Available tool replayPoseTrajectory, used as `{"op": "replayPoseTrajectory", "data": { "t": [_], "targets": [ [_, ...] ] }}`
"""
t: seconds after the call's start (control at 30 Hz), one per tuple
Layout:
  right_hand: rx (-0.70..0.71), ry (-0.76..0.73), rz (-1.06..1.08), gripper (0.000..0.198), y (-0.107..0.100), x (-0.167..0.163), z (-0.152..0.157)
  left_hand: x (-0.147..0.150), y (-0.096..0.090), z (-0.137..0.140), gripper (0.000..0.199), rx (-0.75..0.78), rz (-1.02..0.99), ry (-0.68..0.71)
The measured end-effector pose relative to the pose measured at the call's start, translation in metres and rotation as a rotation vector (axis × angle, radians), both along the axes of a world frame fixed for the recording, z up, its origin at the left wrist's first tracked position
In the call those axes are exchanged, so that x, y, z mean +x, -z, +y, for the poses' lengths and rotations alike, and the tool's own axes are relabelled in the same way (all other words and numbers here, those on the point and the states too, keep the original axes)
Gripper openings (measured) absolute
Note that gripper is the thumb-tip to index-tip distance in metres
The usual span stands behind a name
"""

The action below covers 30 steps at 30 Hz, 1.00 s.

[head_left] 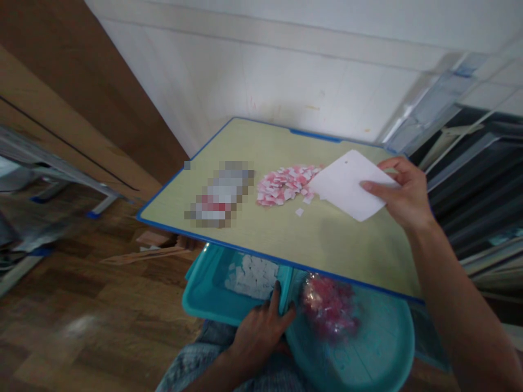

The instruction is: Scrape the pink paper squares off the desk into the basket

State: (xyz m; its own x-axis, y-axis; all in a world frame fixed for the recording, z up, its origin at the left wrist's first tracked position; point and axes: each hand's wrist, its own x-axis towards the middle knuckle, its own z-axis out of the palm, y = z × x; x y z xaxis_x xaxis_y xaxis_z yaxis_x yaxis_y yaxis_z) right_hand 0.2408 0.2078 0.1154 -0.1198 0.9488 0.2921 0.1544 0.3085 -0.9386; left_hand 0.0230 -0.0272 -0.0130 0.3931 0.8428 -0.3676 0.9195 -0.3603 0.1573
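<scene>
My right hand (404, 190) pinches a white card (353, 185) with a small hole near its top corner, thumb on top and fingers behind. The card is tilted above the board, its left corner over the edge of a pile of small pink and white pieces (284, 186). One loose piece (299, 212) lies just in front of the pile. Below the board's front edge, my left hand (261, 326) rests at the rim between a teal tray (204, 302) and a round teal basin (392, 354), its fingers apart. White pieces (253, 276) lie in the tray.
A yellowish board with a blue rim (253, 242) stands against a white wall. A blurred-out item (223, 193) lies on its left part. In the basin sits a clear bag of pink stuff (330, 307). Cardboard (85, 98) stands left; dark stacked panels (482, 179) stand right.
</scene>
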Motion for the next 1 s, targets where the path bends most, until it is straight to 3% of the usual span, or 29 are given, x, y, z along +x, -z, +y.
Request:
{"op": "replayPoseTrajectory", "data": {
  "t": [0.1, 0.3, 0.47, 0.63, 0.8, 1.0],
  "targets": [
    [-0.019, 0.013, 0.120, 0.024, 0.006, -0.009, 0.001, 0.000, 0.000, 0.001, 0.078, -0.009, 0.006, -0.002],
    [-0.319, -0.121, 0.086, 0.027, 0.020, -0.009, -0.005, 0.001, 0.001, 0.000, 0.076, -0.023, 0.010, 0.007],
    [-0.152, -0.272, -0.229, 0.026, 0.016, 0.000, -0.007, 0.000, 0.001, -0.001, 0.077, -0.017, 0.000, 0.019],
    [0.023, -0.269, -0.485, 0.024, 0.007, -0.001, -0.011, 0.000, -0.001, -0.002, 0.075, -0.013, 0.000, 0.012],
    [0.025, -0.326, -0.525, 0.022, 0.002, -0.004, -0.014, 0.000, -0.001, -0.002, 0.075, -0.018, 0.009, -0.002],
    [0.043, -0.012, -0.339, 0.029, 0.006, 0.004, -0.007, 0.001, -0.002, -0.001, 0.075, -0.014, 0.013, -0.005]
  ]
}}
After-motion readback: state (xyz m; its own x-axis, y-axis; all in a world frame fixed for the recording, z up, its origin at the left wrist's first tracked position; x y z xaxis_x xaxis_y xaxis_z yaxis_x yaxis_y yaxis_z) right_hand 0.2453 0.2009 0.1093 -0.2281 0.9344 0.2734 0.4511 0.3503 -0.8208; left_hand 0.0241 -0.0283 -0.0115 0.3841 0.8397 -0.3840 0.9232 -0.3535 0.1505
